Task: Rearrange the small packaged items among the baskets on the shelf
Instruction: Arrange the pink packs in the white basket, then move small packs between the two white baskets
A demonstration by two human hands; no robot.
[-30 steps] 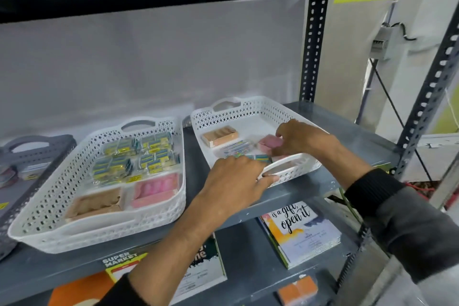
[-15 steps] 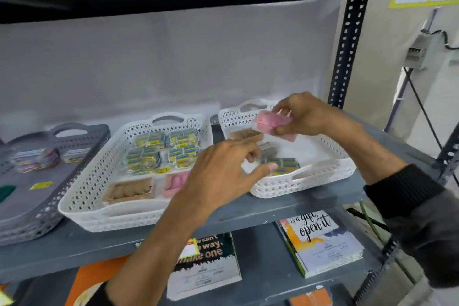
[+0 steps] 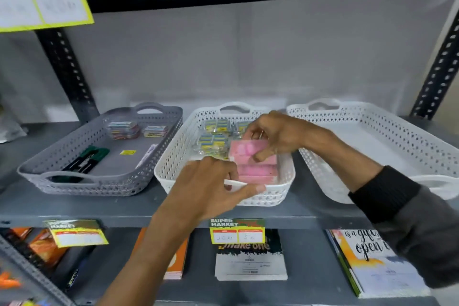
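pink packet [image 3: 244, 150] pinched by right hand [image 3: 278, 135] fingers [image 3: 260, 156]

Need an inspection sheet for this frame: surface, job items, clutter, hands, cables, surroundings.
Surface: grey metal shelf carrying three baskets.
Job's things: grey basket holds a few small packs and a green item; middle basket holds yellow-blue packs and stacked pink packs; right basket looks empty.
Clutter: loose yellow tag in grey basket.
Grippers: right hand pinches a pink pack over the stack; left hand at middle basket's front rim, holding nothing visible.
Cables: nothing seen.
Surroundings: price tags on shelf edge; booklets on lower shelf.
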